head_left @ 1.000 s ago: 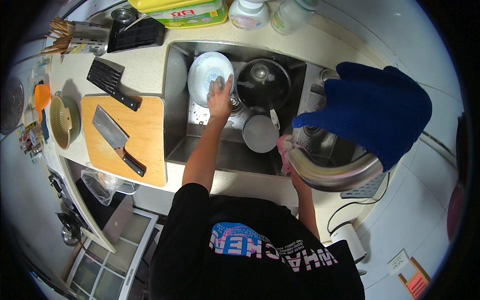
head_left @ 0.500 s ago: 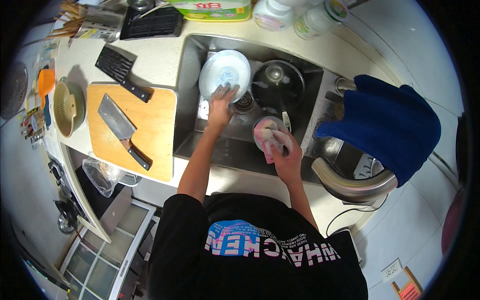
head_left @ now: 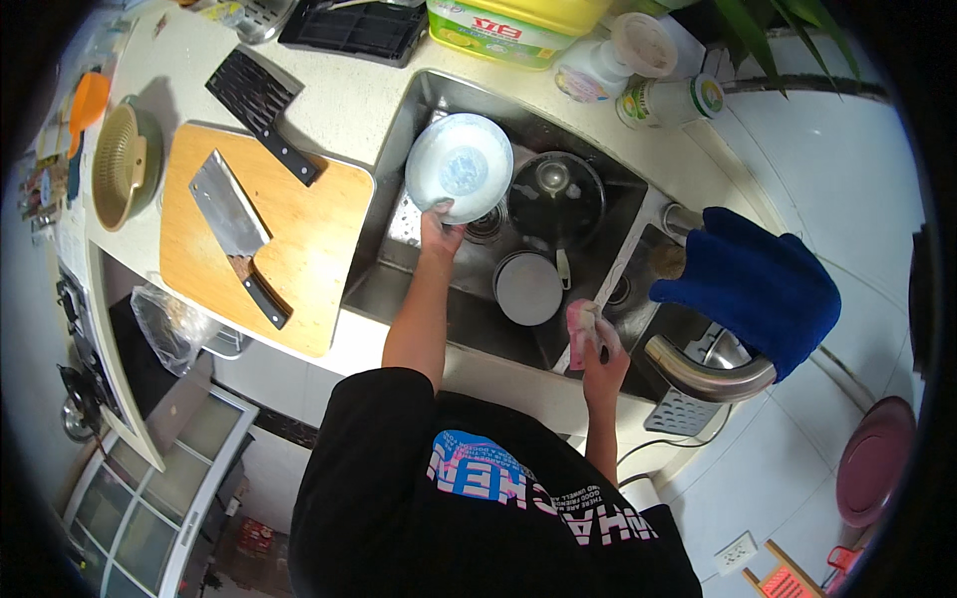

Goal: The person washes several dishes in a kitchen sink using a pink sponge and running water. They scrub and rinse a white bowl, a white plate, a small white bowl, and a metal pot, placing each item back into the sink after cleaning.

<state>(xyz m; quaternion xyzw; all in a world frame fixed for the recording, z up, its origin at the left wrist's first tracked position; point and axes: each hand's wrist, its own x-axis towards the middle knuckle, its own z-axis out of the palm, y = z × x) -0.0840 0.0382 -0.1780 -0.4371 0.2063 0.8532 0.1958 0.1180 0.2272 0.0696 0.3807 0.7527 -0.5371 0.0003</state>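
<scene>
My left hand (head_left: pixel 442 231) grips the near rim of a white dish (head_left: pixel 462 167) with a pale blue centre, held at the left of the sink basin. Bunched in my right hand (head_left: pixel 602 367) is a pink and white cloth (head_left: pixel 582 333), over the divider at the basin's right side. A round pale dish (head_left: pixel 528 291) rests in the basin between my hands. Behind it lies a dark round pan or lid (head_left: pixel 578 214) with a shiny metal round piece at its middle; I cannot tell which it is.
Left of the steel sink (head_left: pixel 394 289), a cleaver (head_left: pixel 231 207) lies on a wooden cutting board (head_left: pixel 309 239). A black-bladed cleaver (head_left: pixel 249 95) overlaps the board's far edge. A blue towel (head_left: pixel 758 289) hangs over the curved steel bar (head_left: pixel 713 367) at right. Bottles and a yellow-green tub (head_left: pixel 513 30) line the back.
My right hand has carried the cloth rightward, uncovering the pale dish. My left hand has drawn back from inside the white dish to its near rim. The view has turned slightly.
</scene>
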